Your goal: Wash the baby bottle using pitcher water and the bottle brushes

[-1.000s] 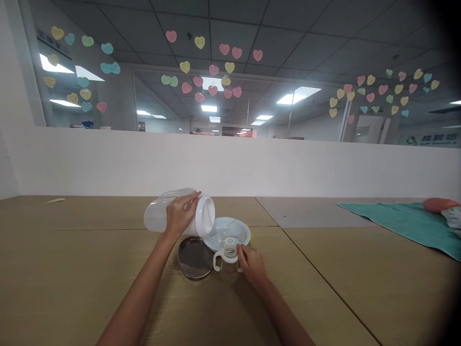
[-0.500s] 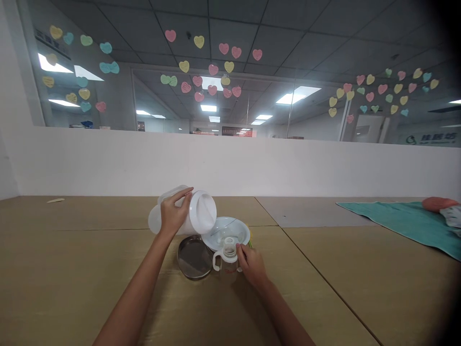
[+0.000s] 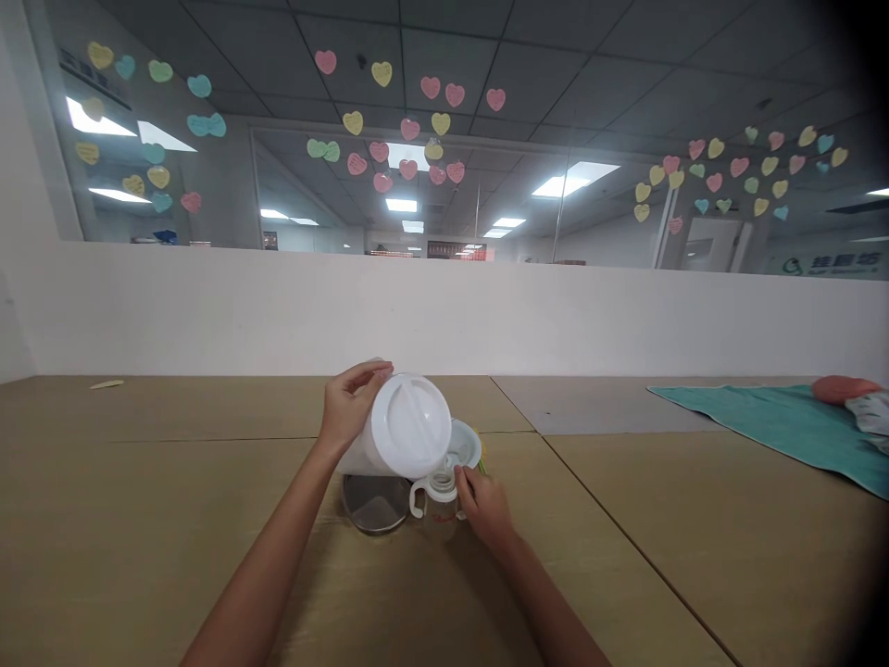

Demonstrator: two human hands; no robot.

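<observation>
My left hand is closed around a white plastic pitcher, which is tipped over with its round lid facing me, low over the other things. My right hand pinches the right side of a clear baby bottle with white handles; the bottle stands upright with its threaded neck uncovered. The pitcher's lid edge is just above and left of that neck; whether they touch I cannot tell. Behind the bottle, a pale blue bowl is mostly hidden by the pitcher. A round, shallow metal dish lies to the bottle's left.
A teal cloth with a red-orange item on it lies at the far right. A small flat strip rests at the back left. The white wall rises behind the table, with a window above bearing several heart-shaped notes.
The pitcher has moved right and toward me in my left hand, now covering most of the bowl and the back of the metal dish. My right hand and the bottle stay in place.
</observation>
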